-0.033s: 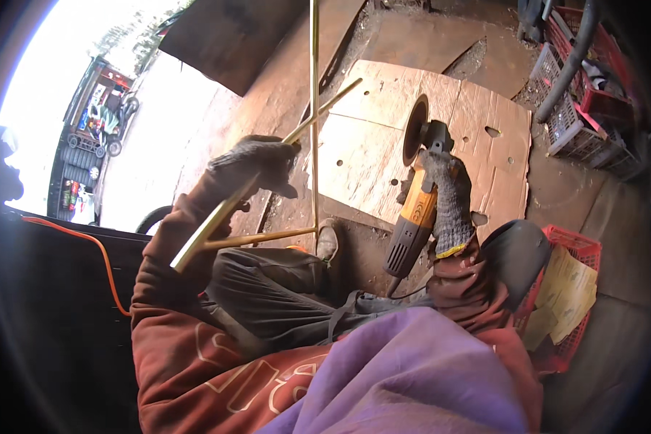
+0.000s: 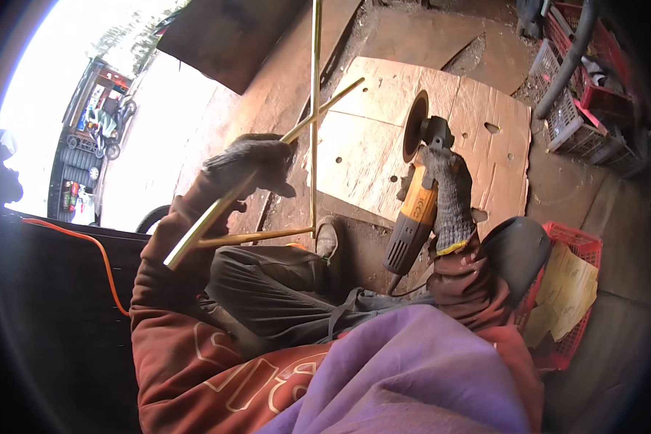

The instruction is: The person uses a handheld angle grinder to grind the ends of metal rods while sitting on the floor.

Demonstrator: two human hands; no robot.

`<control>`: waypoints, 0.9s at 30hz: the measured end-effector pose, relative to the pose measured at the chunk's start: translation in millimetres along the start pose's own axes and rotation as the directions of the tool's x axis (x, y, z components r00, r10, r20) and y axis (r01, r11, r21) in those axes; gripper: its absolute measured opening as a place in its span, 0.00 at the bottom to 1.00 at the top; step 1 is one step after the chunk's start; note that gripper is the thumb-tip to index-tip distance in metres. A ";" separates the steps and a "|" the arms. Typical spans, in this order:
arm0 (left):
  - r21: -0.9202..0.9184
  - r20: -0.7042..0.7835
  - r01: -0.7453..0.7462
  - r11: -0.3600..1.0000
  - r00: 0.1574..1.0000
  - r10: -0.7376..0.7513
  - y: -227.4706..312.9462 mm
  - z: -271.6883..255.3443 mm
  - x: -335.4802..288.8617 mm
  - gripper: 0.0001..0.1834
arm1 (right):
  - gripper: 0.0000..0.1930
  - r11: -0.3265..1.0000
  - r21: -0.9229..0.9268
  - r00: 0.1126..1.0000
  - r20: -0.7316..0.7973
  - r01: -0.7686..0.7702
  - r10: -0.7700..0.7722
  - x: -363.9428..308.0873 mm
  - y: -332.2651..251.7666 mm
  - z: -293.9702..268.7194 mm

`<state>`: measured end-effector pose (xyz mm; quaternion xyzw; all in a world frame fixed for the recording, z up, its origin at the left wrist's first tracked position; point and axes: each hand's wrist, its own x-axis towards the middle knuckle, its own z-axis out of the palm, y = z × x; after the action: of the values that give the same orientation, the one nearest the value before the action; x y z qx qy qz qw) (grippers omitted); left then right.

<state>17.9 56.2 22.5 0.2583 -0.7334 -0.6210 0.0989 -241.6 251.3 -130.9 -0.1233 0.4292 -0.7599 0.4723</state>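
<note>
My left hand (image 2: 252, 165), in a dark grey glove, is closed around one slanting bar of a thin brass-coloured metal frame (image 2: 315, 65). The frame's long bar stands nearly upright in the picture, crossed by the held bar, and a lower bar runs above my left leg. In a grey knitted glove with a yellow cuff, my right hand (image 2: 448, 195) grips an orange and black angle grinder (image 2: 417, 206). Its round, dark disc (image 2: 415, 127) is tilted up, to the right of the frame and apart from it. Whether the disc spins cannot be told.
A brown cardboard sheet (image 2: 358, 141) with holes lies on the floor ahead. At the right stand a red crate (image 2: 573, 242) with paper in it and stacked crates (image 2: 566, 134). My shoe (image 2: 328, 239) is below the frame. An orange cord (image 2: 108, 264) hangs at left.
My left hand and the metal frame have shifted very slightly to the left. The grinder stays in my right hand, almost unmoved.
</note>
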 end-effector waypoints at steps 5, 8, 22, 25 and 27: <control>-0.168 -0.135 0.091 0.982 0.984 -0.114 19.5 19.6 -25.6 0.17 | 0.27 0.995 -0.047 0.996 0.004 -0.085 0.085 3.0 4.2 -8.4; -0.259 -0.286 -0.019 0.966 0.956 -0.058 42.3 32.7 -42.8 0.22 | 0.28 0.982 -0.187 0.999 0.030 0.018 -0.012 10.7 14.9 -13.0; -0.169 -0.410 -0.063 0.984 0.912 -0.012 45.4 -1.7 -17.5 0.42 | 0.19 0.994 0.080 0.992 -0.100 -0.073 0.081 -14.3 -13.0 10.4; -0.010 -0.562 -0.027 1.000 0.827 0.017 46.4 6.0 -9.3 0.33 | 0.19 0.994 0.026 0.992 -0.060 -0.106 0.107 -9.3 -7.4 7.6; -0.130 -0.574 -0.045 0.991 0.818 -0.038 51.1 9.7 -7.3 0.35 | 0.16 0.995 0.044 0.996 -0.010 -0.088 0.089 -6.8 2.2 3.4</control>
<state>6.5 73.1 70.9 0.4245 -0.6255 -0.5629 0.3341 -234.7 254.7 -129.1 -0.0893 0.4206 -0.7481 0.5055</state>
